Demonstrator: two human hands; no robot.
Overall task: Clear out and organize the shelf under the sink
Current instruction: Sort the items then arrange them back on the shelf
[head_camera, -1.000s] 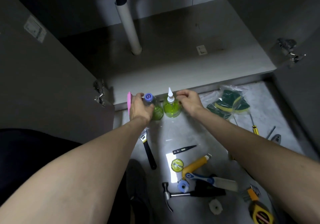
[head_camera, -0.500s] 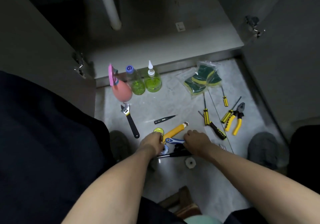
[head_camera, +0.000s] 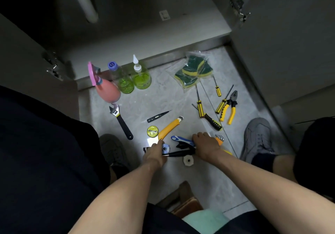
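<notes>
**Both hands down on the tool pile**

Your fingers (head_camera: 196,136) on the right hand (head_camera: 205,145) are curled over the middle of the pile, on top of the blue-handled tool (head_camera: 181,139). You cannot tell from here if they pinch it or only rest on it. Your left hand (head_camera: 154,154) is down at the left end of the hammer (head_camera: 178,153), with its fingers bent around the head end. It looks like a hold, but the hand hides the head.

The hammer lies flat on the floor (head_camera: 163,103), and its long black handle runs left to right, from your left hand across to your right hand. So both hands are at the same tool, one at each end. The left hand is nearer the heavy end, and that looks like the hand to lift with.

The shelf (head_camera: 145,39) under the sink is up ahead, away from your hands, past the three bottles. The pink spray bottle (head_camera: 107,90) and the two green bottles (head_camera: 132,79) stand side by side just in front of its edge. The yellow knife (head_camera: 170,126) lies just above your left hand, pointing up and to the right. The small white knob (head_camera: 188,160) sits just below the hammer handle, so lift straight up and do not bump it.
</notes>
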